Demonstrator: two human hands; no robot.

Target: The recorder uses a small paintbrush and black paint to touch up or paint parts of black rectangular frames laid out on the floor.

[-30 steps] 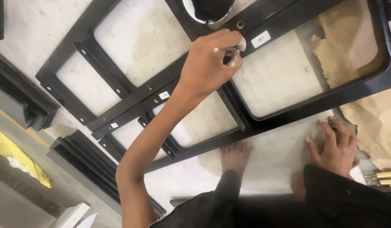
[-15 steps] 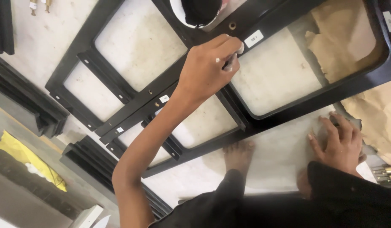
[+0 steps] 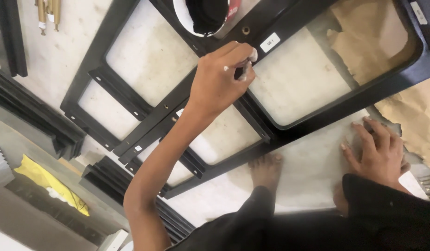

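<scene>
Nearest, at the right, the right hand [image 3: 377, 151] lies flat on the pale floor [image 3: 312, 172], fingers spread and holding nothing, close beside a bare foot [image 3: 266, 169]. Farther off, the left hand [image 3: 222, 79] has its fingers pinched shut on a small brush [image 3: 246, 69], whose tip touches the black metal frame [image 3: 289, 132]; beyond sits a round tin [image 3: 205, 16].

A black metal frame [image 3: 289, 125] lies flat on the pale floor, its bars dividing it into open panels. A thin pale tool [image 3: 245, 70] stands pinched against a bar, just beside a small white label [image 3: 270, 42].
</scene>
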